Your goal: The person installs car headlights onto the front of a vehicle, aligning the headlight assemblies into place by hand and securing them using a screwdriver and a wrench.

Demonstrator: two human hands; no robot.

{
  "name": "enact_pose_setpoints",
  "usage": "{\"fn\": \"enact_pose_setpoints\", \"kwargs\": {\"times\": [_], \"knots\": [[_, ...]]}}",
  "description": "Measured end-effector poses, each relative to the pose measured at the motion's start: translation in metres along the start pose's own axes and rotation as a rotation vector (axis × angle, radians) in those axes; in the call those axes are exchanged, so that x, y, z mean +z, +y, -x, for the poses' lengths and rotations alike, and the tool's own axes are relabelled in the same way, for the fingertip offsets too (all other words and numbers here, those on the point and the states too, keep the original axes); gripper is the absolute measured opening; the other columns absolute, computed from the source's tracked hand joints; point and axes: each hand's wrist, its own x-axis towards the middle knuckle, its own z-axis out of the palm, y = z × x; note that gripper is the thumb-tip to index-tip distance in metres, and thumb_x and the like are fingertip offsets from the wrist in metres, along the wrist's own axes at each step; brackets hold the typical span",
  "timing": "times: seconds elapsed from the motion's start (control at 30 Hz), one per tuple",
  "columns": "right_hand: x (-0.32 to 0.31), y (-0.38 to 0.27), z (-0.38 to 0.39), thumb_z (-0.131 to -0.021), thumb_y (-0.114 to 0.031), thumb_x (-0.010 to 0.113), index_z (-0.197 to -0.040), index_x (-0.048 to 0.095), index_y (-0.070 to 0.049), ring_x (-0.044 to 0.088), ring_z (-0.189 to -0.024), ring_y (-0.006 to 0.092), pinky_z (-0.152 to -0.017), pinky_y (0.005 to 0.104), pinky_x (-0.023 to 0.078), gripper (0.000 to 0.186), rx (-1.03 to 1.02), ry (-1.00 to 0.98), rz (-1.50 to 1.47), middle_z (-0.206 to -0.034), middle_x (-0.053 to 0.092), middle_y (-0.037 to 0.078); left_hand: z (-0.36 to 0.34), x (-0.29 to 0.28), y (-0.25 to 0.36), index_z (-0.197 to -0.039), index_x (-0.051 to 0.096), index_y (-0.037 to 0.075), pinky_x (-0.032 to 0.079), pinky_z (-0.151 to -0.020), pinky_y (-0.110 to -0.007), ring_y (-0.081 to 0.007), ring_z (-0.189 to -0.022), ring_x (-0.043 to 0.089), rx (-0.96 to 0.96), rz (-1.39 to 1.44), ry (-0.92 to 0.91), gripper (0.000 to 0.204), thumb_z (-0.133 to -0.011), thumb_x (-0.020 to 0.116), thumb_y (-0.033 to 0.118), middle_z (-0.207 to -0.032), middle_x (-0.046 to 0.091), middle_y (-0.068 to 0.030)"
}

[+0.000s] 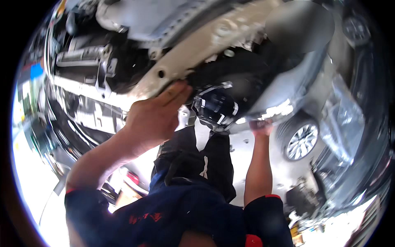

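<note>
Nearest: the left hand (154, 117) — forearm bent across, fingers straight and pressed together, tips at the lower edge of the pale beam (170, 68). Looks like bracing or feeling along that edge; whether they pinch anything, can't tell. The black lamp-like unit (216, 108) sits between the two hands, just beside the left fingertips, glossy face toward the wearer. Right hand (261, 126) is up at the lower edge of the glossy grey panel (273, 99), arm nearly straight, probably steadying from below. Its fingers are lost in glare and blur, so the state of that grip can't be told, nor whether panel and unit are one piece. Hands set wide — likely to balance both sides. Beyond: spoked wheel (302, 142) just past the right hand, clear plastic sheet (341, 123), then a dark car (376, 99) along the side.
</note>
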Motion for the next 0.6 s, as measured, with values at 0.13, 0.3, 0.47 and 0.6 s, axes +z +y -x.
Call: {"fn": "enact_pose_setpoints", "kwargs": {"times": [0.13,0.3,0.47,0.6], "knots": [[0.033,0.011,-0.009,-0.090,-0.033,0.060,-0.144,0.054,-0.011,0.054,-0.129,0.0276,-0.113,0.0450,0.039,0.058,-0.149,0.124,0.166,-0.135,0.062,0.004,-0.008,-0.004,0.017,-0.142,0.060,0.009,0.060,-0.087,-0.038,-0.0301,-0.108,0.072,-0.005,-0.064,-0.020,0.058,-0.085,0.066,0.011,-0.144,0.061,-0.0135],[0.061,0.007,-0.005,-0.085,-0.041,0.069,-0.146,0.052,-0.003,0.055,-0.124,0.0211,-0.112,0.0360,0.033,0.074,-0.257,0.075,0.233,-0.132,0.064,0.005,-0.018,-0.005,0.043,-0.145,0.057,0.002,0.062,-0.078,-0.033,-0.0273,-0.095,0.076,-0.111,-0.035,-0.130,0.058,-0.088,0.056,0.000,-0.148,0.056,-0.0253],[0.012,0.022,-0.023,-0.084,-0.036,0.083,-0.148,0.044,0.005,0.048,-0.131,0.0210,-0.115,0.0347,0.032,0.086,-0.349,-0.120,0.338,-0.137,0.058,0.012,-0.019,0.007,0.040,-0.149,0.052,0.003,0.062,-0.086,-0.035,-0.0315,-0.107,0.074,-0.054,-0.182,-0.125,0.057,-0.092,0.052,-0.003,-0.148,0.054,-0.0265],[0.023,0.019,-0.013,-0.081,-0.029,0.092,-0.148,0.041,0.005,0.053,-0.124,0.0190,-0.111,0.0338,0.040,0.092,-0.373,-0.092,0.432,-0.132,0.057,0.010,-0.006,0.013,0.036,-0.157,0.044,0.011,0.063,-0.080,-0.031,-0.0216,-0.091,0.076,-0.233,-0.092,-0.139,0.070,-0.090,0.047,-0.009,-0.159,0.045,-0.0219]]}}
